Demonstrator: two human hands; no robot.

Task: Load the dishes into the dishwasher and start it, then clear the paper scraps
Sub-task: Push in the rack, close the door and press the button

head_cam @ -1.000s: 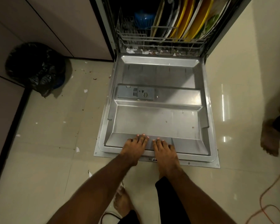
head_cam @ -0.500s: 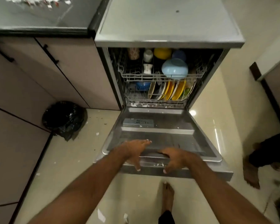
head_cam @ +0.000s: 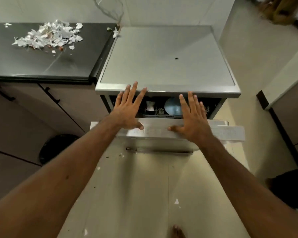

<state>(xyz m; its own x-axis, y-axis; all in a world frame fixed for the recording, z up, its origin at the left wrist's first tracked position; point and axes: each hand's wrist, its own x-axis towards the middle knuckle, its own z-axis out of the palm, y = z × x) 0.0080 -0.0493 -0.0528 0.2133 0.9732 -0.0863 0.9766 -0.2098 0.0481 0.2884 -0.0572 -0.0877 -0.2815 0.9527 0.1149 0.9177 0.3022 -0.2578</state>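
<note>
**Dishwasher door (head_cam: 155, 131) being pressed almost closed**

The dishwasher (head_cam: 167, 66) is standing just beyond the fingertips, a dark gap showing behind the fingers. The counter (head_cam: 41, 69) is stretching well left of the left fingers, carrying heaped paper scraps (head_cam: 50, 36). The left hand (head_cam: 127, 110) and right hand (head_cam: 192, 117) are pressing the door's top edge, fingers straight and spread, gripping nothing. A blue bowl (head_cam: 172, 107) is sitting inside, between both hands' fingers.

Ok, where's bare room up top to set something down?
The dishwasher top is bare but for a dark speck and a scrap at its back-left corner. The black counter is free along its near edge; paper scraps crowd its back.
</note>
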